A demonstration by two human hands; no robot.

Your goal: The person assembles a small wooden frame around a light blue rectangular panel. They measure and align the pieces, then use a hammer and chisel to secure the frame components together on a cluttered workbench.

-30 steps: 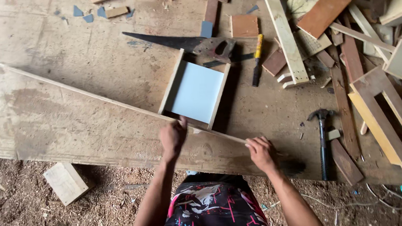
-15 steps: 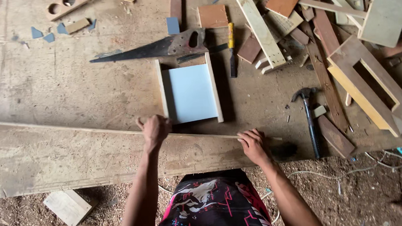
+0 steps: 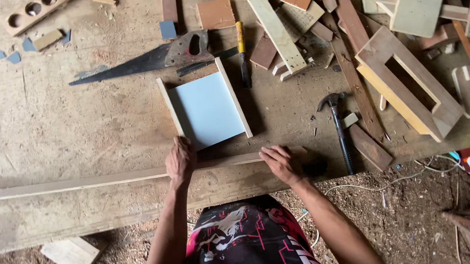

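A long thin wooden strip (image 3: 84, 183) lies along the front edge of the worn workbench (image 3: 69, 121). My left hand (image 3: 180, 160) presses down on the strip near its middle, fingers resting flat. My right hand (image 3: 281, 163) lies on the strip's right end, also flat. Just beyond my hands sits a small box frame (image 3: 206, 109) with a pale blue panel and two light wooden side pieces.
A hand saw (image 3: 147, 58) and a yellow-handled chisel (image 3: 242, 49) lie behind the frame. A hammer (image 3: 338, 130) rests to the right, beside an open wooden box (image 3: 408, 87) and piled offcuts (image 3: 315, 16). A wood block (image 3: 70, 255) lies on the sawdust floor.
The strip has swung from a diagonal to lie along the bench's front edge. Both hands stayed on it, and the view shifted so the bench sits higher in frame.
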